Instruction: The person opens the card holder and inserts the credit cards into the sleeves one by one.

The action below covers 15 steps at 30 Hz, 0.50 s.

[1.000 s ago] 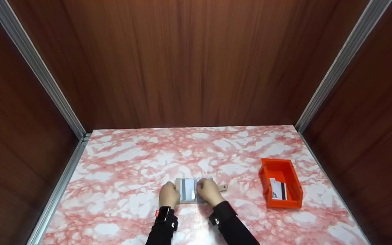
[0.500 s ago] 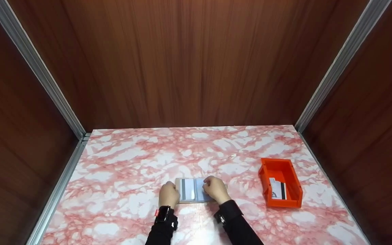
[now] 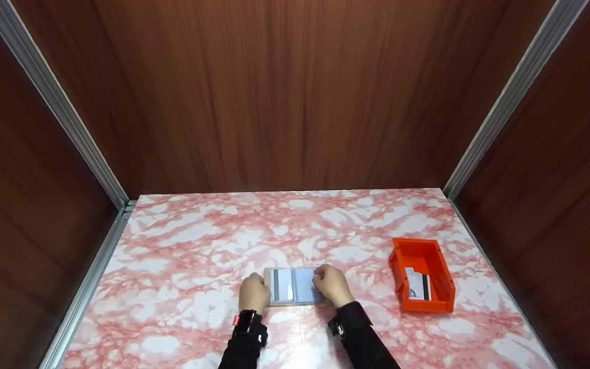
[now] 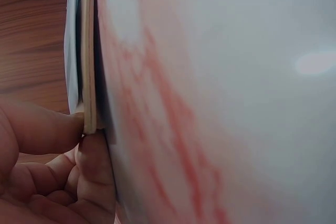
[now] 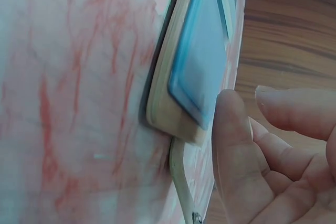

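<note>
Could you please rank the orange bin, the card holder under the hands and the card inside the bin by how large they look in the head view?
1. orange bin
2. card holder, partly covered by both hands
3. card in the bin

The left hand (image 4: pixel 47 174) fills the lower left corner, its fingers (image 4: pixel 97 171) curled against the near end of a thin tan card holder (image 4: pixel 88 61). The holder lies flat on the pink-veined marble tabletop (image 4: pixel 220 98), a pale blue sleeve (image 4: pixel 72 51) on its upper face.
</note>
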Tool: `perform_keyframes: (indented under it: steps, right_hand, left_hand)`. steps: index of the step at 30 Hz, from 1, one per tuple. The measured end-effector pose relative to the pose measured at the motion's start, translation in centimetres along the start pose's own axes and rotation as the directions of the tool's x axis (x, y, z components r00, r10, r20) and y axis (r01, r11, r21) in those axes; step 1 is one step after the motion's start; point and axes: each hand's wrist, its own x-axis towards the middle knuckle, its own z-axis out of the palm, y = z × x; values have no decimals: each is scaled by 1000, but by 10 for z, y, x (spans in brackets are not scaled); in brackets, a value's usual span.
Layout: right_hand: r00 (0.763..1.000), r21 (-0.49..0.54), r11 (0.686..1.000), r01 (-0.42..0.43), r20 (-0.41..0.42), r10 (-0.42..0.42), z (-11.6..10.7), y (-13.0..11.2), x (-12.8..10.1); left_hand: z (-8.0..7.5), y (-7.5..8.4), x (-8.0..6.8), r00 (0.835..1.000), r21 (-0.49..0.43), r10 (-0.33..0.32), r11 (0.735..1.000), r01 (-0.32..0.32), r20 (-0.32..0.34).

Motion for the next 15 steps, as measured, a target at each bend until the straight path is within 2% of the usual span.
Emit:
perform_keyframes:
  steps: [7,15]
  right_hand:
    - [999,20,1000,8,-32,-7,-12,4,-2]
    - [998,-31,999,16,-63,-18,-35,10,0]
  left_hand:
    - [1,-1,0,1000,0,14,1000,-14,-8]
    - [1,-1,-1,999,-5,30,1000,-30,-19]
